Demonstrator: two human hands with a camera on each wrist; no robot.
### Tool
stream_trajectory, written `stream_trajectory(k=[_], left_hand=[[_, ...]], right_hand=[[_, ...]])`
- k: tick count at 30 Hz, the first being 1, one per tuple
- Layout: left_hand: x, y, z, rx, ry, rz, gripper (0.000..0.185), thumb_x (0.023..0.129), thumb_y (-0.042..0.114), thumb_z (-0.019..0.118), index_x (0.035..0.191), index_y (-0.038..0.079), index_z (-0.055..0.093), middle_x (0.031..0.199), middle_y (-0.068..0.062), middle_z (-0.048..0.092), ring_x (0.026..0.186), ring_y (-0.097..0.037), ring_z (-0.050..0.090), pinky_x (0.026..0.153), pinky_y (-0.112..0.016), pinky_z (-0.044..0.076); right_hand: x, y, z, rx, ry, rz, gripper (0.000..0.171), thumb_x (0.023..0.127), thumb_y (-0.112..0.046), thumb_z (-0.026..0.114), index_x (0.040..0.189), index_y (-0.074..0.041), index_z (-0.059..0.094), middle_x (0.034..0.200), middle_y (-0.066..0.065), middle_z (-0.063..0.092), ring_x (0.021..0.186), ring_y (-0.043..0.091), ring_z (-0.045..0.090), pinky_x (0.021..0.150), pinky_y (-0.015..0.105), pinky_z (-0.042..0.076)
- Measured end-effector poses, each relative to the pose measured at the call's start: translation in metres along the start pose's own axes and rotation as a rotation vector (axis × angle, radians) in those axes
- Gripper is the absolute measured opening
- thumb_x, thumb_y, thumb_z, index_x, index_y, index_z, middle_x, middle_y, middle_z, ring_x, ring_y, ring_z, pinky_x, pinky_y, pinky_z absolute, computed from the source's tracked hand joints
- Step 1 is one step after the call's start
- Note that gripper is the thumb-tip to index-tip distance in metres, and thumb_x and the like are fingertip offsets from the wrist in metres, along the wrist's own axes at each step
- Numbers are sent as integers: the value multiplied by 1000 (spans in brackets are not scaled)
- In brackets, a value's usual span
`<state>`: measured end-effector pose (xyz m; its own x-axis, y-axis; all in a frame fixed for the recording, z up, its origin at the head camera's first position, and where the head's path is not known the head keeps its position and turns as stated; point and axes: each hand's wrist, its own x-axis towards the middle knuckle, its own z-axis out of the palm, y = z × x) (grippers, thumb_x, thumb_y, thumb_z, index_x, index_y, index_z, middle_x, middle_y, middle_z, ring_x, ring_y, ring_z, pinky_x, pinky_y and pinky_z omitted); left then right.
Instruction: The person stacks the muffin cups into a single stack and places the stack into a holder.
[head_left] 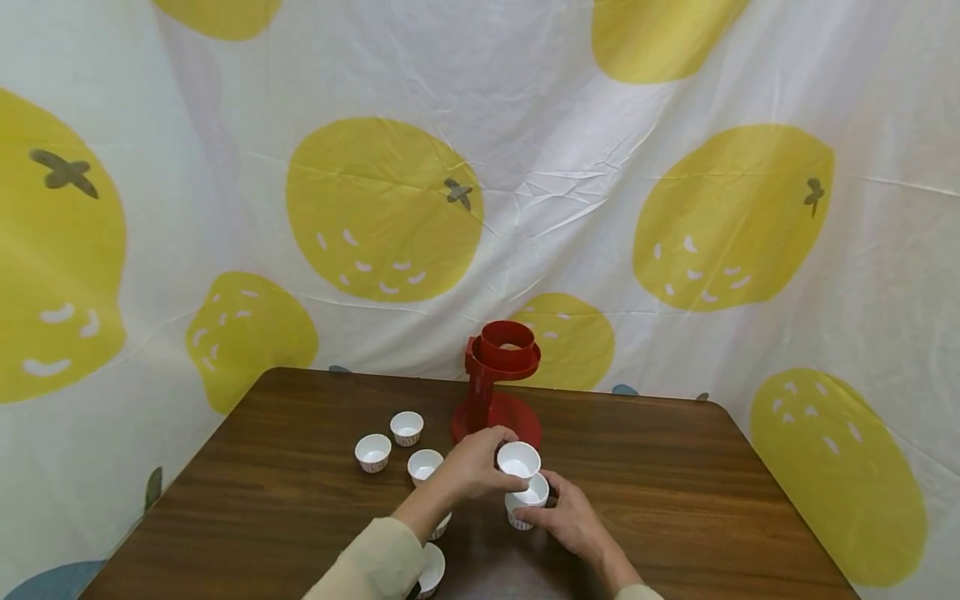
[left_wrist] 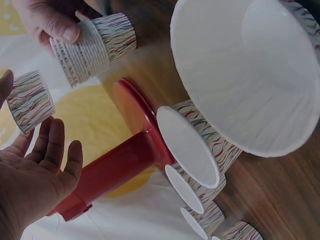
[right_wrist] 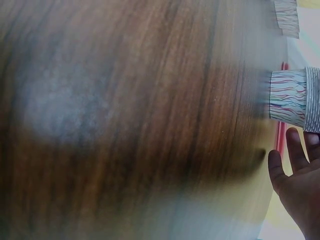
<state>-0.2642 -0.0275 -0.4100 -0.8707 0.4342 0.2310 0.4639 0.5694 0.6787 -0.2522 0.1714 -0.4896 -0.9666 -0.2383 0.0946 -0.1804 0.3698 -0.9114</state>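
Observation:
My left hand (head_left: 487,462) grips a single white paper cup (head_left: 519,459) with striped sides, a little above the table in front of the red stand (head_left: 498,379). In the left wrist view this cup (left_wrist: 30,100) sits between thumb and fingers of my left hand (left_wrist: 30,150). Just below and to the right, my right hand (head_left: 555,510) holds a short stack of the same cups (head_left: 529,498) on the wooden table (head_left: 675,500), thumb pressed on its side (left_wrist: 95,45). The right wrist view shows the stack (right_wrist: 295,97) beyond my right hand (right_wrist: 297,185).
Several more paper cups stand on the table left of my hands (head_left: 372,452) (head_left: 407,427) (head_left: 425,465), and one sits near my left sleeve (head_left: 431,571), looming large in the left wrist view (left_wrist: 245,75). A lemon-print cloth (head_left: 382,208) hangs behind the table.

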Motion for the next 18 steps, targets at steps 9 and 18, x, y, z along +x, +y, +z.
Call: stream_trajectory(k=[9, 18], left_hand=[[4, -1, 9, 20, -17, -33, 53, 71, 26, 89, 114, 7, 63, 99, -1, 64, 87, -15, 57, 80, -31, 49], [4, 0, 17, 19, -28, -23, 52, 70, 25, 90, 111, 7, 64, 96, 1, 64, 86, -14, 57, 78, -29, 48]], right_hand=[[1, -2, 0, -50, -7, 9, 58, 76, -17, 85, 124, 2, 59, 110, 9, 68, 100, 23, 61, 87, 38, 48], [1, 1, -1, -27, 0, 3, 53, 77, -15, 83, 123, -2, 61, 108, 6, 68, 98, 20, 60, 85, 36, 47]])
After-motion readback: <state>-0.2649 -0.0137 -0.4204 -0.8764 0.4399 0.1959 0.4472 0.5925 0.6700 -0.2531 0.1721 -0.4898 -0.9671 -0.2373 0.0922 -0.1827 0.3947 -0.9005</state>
